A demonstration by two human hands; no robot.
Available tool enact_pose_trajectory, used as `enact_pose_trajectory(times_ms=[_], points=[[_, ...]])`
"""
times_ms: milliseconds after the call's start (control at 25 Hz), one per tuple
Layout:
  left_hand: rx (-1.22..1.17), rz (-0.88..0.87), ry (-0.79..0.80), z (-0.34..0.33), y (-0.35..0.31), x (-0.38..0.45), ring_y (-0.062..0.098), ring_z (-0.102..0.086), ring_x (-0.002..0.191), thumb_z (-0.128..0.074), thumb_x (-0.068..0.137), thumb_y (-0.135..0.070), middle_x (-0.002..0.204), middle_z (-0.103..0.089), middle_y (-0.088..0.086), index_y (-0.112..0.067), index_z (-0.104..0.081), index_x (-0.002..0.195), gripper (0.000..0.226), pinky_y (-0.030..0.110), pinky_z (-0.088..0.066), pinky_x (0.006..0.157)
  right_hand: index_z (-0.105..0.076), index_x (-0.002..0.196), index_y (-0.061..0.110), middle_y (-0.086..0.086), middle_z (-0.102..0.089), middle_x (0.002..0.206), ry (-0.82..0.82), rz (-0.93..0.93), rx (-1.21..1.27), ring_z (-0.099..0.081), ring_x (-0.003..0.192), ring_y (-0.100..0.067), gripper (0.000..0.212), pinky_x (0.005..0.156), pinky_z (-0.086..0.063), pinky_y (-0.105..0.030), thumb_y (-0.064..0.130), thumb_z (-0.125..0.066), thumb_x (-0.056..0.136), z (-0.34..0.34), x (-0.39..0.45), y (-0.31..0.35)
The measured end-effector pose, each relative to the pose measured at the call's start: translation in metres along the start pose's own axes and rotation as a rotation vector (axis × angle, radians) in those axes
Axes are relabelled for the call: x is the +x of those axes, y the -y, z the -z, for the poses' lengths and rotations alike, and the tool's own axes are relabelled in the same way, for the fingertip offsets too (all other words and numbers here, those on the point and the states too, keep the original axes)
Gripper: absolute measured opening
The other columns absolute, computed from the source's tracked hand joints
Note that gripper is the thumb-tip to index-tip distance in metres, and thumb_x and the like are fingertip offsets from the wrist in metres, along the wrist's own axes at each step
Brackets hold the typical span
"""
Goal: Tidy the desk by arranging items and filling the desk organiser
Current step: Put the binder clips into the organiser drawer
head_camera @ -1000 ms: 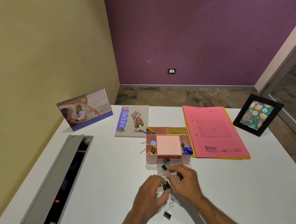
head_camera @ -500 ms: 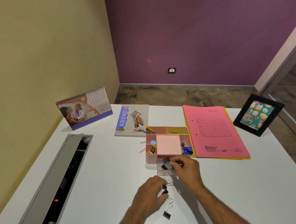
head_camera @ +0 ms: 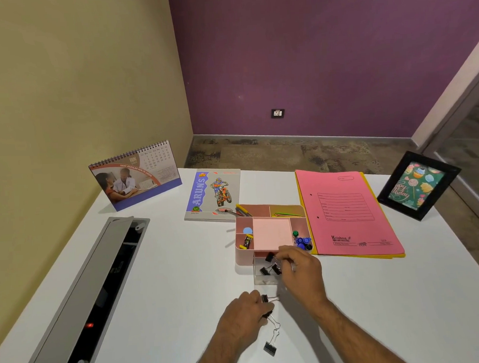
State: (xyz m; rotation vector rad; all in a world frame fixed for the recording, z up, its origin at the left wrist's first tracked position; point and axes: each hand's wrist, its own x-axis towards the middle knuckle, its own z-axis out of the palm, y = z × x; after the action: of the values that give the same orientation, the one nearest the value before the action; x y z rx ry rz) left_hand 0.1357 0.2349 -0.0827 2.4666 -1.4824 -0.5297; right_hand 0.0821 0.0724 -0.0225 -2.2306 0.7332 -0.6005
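Soft, even indoor light falls from above on the white desk (head_camera: 154,269), which reads bright without glare. Faint shadows trail toward 7 o'clock from the organiser (head_camera: 243,257). Wide-angle bending bows wall lines at 3 and 9 o'clock. Slight motion blur softens the right hand (head_camera: 301,272).

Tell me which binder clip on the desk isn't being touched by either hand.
The binder clip nearest the camera, lying alone on the desk below the left hand. The others are in the hands or the clear drawer.
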Motion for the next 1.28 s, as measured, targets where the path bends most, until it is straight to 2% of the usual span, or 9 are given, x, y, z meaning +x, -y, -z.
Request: enact_pose_trajectory(times_ms=[160, 280, 440, 560, 760, 840, 1040, 1160, 1280], points=[[0.035, -0.019, -0.026, 0.000, 0.001, 0.003, 0.023, -0.049, 0.107, -0.055, 0.094, -0.031, 0.116, -0.052, 0.001, -0.021, -0.058, 0.117, 0.025, 0.037, -0.043, 0.084, -0.075, 0.085, 0.015, 0.009, -0.071, 0.090, -0.057, 0.083, 0.039, -0.064, 0.088, -0.013, 0.019, 0.075, -0.058, -0.035, 0.005, -0.060, 0.079, 0.003, -0.006, -0.005], [-0.012, -0.043, -0.080, -0.002, 0.002, 0.001, 0.019, -0.048, 0.106, -0.053, 0.090, -0.041, 0.117, -0.052, -0.004, -0.025, -0.059, 0.118, 0.033, 0.032, -0.040, 0.086, -0.075, 0.084, 0.018, 0.015, -0.068, 0.085, -0.090, 0.077, 0.095, -0.062, 0.081, -0.009, 0.015, 0.066, -0.057, -0.031, 0.011, -0.063, 0.078, 0.005, -0.012, -0.005], [-0.256, -0.040, -0.244, 0.003, -0.003, -0.002, 0.009, -0.049, 0.103, -0.055, 0.087, -0.047, 0.111, -0.055, -0.014, -0.030, -0.057, 0.113, 0.032, 0.025, -0.042, 0.086, -0.072, 0.083, 0.023, 0.024, -0.064, 0.082, -0.069, 0.084, 0.162, -0.063, 0.079, -0.009, 0.014, 0.067, -0.053, -0.022, 0.011, -0.070, 0.075, 0.008, -0.020, -0.006], [-0.388, -0.021, -0.415, 0.013, -0.011, -0.001, -0.001, -0.051, 0.099, -0.059, 0.089, -0.041, 0.109, -0.058, -0.020, -0.033, -0.059, 0.114, 0.026, 0.016, -0.044, 0.083, -0.073, 0.084, 0.027, 0.021, -0.067, 0.080, -0.009, 0.068, 0.190, -0.065, 0.079, -0.008, 0.013, 0.068, -0.054, -0.022, 0.019, -0.069, 0.074, 0.010, -0.028, -0.007], [-0.470, -0.005, -0.533, 0.018, -0.019, 0.002, -0.007, -0.052, 0.091, -0.060, 0.091, -0.036, 0.105, -0.060, -0.021, -0.037, -0.060, 0.119, 0.027, 0.009, -0.043, 0.079, -0.077, 0.081, 0.033, 0.014, -0.073, 0.078, 0.185, -0.099, 0.288, -0.069, 0.078, -0.014, 0.031, 0.070, -0.060, -0.034, 0.002, -0.073, 0.078, 0.011, -0.033, -0.009], [-0.502, 0.025, -0.521, 0.017, -0.018, 0.002, -0.006, -0.052, 0.089, -0.060, 0.091, -0.042, 0.105, -0.060, -0.022, -0.037, -0.060, 0.120, 0.030, 0.009, -0.044, 0.077, -0.078, 0.080, 0.030, 0.011, -0.073, 0.076, 0.193, -0.173, 0.313, -0.069, 0.077, -0.016, 0.029, 0.070, -0.060, -0.036, 0.001, -0.075, 0.078, 0.011, -0.030, -0.010], [-0.373, 0.157, -0.279, 0.012, -0.003, -0.001, 0.001, -0.054, 0.102, -0.064, 0.085, -0.037, 0.116, -0.051, -0.024, -0.040, -0.048, 0.118, 0.037, 0.018, -0.047, 0.084, -0.076, 0.075, 0.025, 0.011, -0.072, 0.069, 0.028, -0.234, 0.296, -0.068, 0.073, -0.004, 0.026, 0.066, -0.055, -0.014, -0.001, -0.077, 0.076, 0.013, -0.018, -0.004], [-0.192, 0.159, -0.087, 0.005, 0.010, 0.001, 0.011, -0.047, 0.115, -0.063, 0.085, -0.030, 0.133, -0.036, -0.017, -0.038, -0.040, 0.129, 0.051, 0.031, -0.047, 0.087, -0.079, 0.083, 0.019, 0.015, -0.072, 0.081, 0.083, -0.094, 0.098, -0.067, 0.077, -0.002, 0.020, 0.074, -0.054, -0.013, 0.001, -0.074, 0.078, 0.009, -0.010, -0.004], [-0.112, 0.170, -0.030, 0.002, 0.013, 0.004, 0.019, -0.045, 0.116, -0.060, 0.090, -0.026, 0.139, -0.032, -0.009, -0.036, -0.037, 0.134, 0.050, 0.034, -0.048, 0.084, -0.078, 0.090, 0.013, 0.006, -0.074, 0.092, 0.232, 0.065, -0.123, -0.066, 0.085, -0.009, 0.018, 0.080, -0.052, -0.017, 0.005, -0.065, 0.082, 0.005, -0.006, -0.001]])
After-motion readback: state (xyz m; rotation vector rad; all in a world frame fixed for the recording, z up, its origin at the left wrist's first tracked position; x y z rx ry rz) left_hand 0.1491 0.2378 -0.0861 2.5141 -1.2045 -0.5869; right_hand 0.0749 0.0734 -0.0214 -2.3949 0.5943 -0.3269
